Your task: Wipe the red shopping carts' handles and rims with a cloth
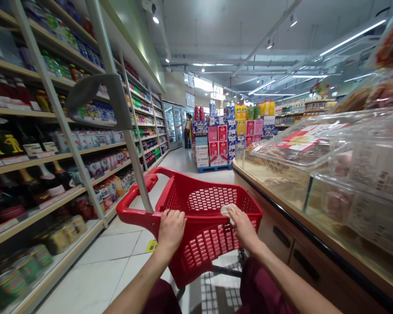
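A red plastic shopping cart [212, 242] stands sideways in front of me, its handle end to the left. My left hand [172, 229] is closed over the cart's near top rim, close to the grey upright pole [136, 168]. In my right hand [244, 226] is a crumpled whitish cloth [228, 210], held against the near rim toward the cart's right end. The fingers of that hand are bent round the cloth. Through the holes in the cart's wall, its basket shows no goods that I can make out.
Shelves [94, 179] of bottles and cans line the left. At right, a wooden counter [281, 218] carries clear plastic food boxes [301, 139]. Stacked drink cartons [218, 141] sit on a blue pallet [212, 168] ahead. A person [187, 131] stands farther back near glass-door fridges [173, 124].
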`<state>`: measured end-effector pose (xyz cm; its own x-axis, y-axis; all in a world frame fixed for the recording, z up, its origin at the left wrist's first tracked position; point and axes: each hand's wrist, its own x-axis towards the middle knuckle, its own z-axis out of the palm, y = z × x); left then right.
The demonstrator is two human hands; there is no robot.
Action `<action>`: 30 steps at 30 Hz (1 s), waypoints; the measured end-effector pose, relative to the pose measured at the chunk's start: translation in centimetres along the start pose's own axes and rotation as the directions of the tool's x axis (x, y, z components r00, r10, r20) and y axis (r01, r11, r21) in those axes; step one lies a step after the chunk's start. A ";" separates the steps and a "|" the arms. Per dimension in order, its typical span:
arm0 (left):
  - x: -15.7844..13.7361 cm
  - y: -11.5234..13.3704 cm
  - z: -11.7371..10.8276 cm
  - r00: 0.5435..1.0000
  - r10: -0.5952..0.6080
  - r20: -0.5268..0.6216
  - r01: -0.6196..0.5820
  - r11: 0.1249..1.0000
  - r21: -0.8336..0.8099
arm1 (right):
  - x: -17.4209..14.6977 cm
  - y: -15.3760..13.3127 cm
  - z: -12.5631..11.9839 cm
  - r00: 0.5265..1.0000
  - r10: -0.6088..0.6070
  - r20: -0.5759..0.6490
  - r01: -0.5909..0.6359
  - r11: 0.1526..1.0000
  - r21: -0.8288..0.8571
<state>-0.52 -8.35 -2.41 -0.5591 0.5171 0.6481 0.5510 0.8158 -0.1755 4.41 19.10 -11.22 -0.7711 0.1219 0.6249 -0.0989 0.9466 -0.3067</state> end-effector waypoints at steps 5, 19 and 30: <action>0.0 0.1 0.1 1.000 0.005 0.003 -0.005 1.000 0.008 | -0.1 1.9 -1.7 0.968 0.244 -0.061 -0.249 0.964 -0.097; 0.3 1.6 -0.3 0.999 0.011 0.044 -0.011 1.000 -0.008 | 0.9 1.1 -2.6 0.961 0.276 0.013 -0.274 0.957 -0.094; -0.1 2.1 0.9 0.999 0.050 0.014 -0.050 0.998 0.023 | 0.9 0.2 -2.1 0.969 0.245 -0.008 -0.245 0.965 -0.090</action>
<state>0.12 -6.48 -3.46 -0.5397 0.5609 0.6278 0.5642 0.7945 -0.2247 5.01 20.02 -9.22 -0.7670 0.3527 0.5359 0.1500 0.9108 -0.3847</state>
